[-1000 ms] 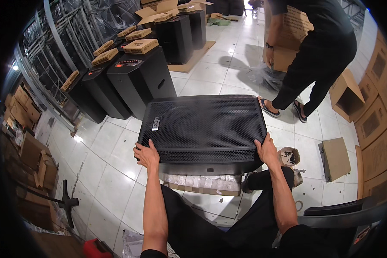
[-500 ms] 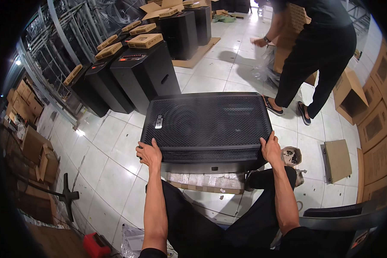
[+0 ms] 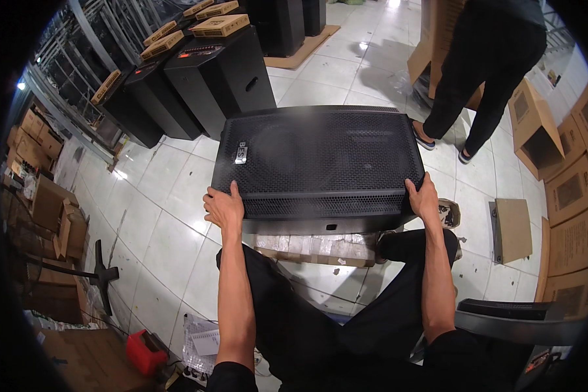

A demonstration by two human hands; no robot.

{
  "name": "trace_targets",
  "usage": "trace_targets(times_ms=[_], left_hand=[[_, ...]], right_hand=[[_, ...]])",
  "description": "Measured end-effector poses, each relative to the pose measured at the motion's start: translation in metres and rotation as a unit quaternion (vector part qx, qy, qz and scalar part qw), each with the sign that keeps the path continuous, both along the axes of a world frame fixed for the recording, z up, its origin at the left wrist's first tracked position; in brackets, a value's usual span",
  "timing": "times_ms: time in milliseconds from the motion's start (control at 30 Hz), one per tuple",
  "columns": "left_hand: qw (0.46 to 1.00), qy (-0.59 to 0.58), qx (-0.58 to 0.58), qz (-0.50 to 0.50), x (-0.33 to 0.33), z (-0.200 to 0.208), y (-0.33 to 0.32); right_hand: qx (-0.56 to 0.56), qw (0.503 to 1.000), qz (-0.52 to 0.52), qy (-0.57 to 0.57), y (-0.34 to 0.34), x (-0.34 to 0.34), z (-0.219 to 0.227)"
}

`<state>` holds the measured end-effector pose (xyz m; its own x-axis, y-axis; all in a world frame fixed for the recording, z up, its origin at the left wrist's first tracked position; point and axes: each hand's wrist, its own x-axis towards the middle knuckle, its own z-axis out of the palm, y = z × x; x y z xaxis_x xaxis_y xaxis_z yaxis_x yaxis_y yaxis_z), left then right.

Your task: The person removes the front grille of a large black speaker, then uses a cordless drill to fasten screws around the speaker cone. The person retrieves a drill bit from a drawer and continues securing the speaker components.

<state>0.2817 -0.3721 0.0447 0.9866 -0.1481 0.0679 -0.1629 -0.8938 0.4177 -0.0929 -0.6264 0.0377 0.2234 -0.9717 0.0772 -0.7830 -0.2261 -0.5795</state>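
Observation:
A big black loudspeaker cabinet (image 3: 320,157) lies in front of me with its perforated metal grille facing up. A small light badge marks the grille's left part. My left hand (image 3: 225,208) grips the near left corner, its thumb on the grille edge and the fingers around the side. At the near right corner my right hand (image 3: 423,197) holds it the same way; the undersides of both grips are hidden. Beneath the cabinet's near edge shows a low, tape-wrapped cardboard block (image 3: 313,247); whether the cabinet touches it I cannot tell.
Several black loudspeakers (image 3: 222,81) with flat boxes on top stand far left. Another person (image 3: 487,72) stands far right beside a tall carton (image 3: 431,39). Cartons (image 3: 571,202) line the right side. A small bin (image 3: 448,213) sits by my right knee; a black stand (image 3: 103,274) is left.
The view has tilted down, so everything sits higher in the picture. Both hands keep their hold on the loudspeaker. The other person's arm and hand have gone out of view.

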Motion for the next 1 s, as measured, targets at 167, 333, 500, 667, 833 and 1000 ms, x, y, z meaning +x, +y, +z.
trace_targets(times_ms=[167,333,500,667,833,1000], left_hand=[[0.997,-0.069,-0.007,-0.014,0.003,-0.005,-0.001],[0.995,-0.096,0.033,-0.020,0.010,-0.009,-0.003],[0.997,-0.061,0.042,-0.022,0.012,-0.006,-0.007],[0.999,-0.031,0.030,-0.025,0.008,-0.004,-0.012],[0.999,-0.004,0.020,-0.027,0.005,-0.010,-0.015],[0.997,0.018,0.068,-0.034,0.009,-0.017,-0.020]], right_hand=[[-0.044,0.998,-0.039,0.016,0.013,-0.004,0.004],[-0.071,0.991,-0.078,0.083,0.037,-0.025,0.009],[0.068,0.990,-0.084,-0.093,0.072,-0.029,0.002],[0.265,0.898,-0.140,-0.321,0.069,-0.023,-0.004],[0.211,0.925,-0.153,-0.277,0.065,-0.029,-0.006],[-0.098,0.979,-0.089,-0.153,0.023,-0.017,0.000]])
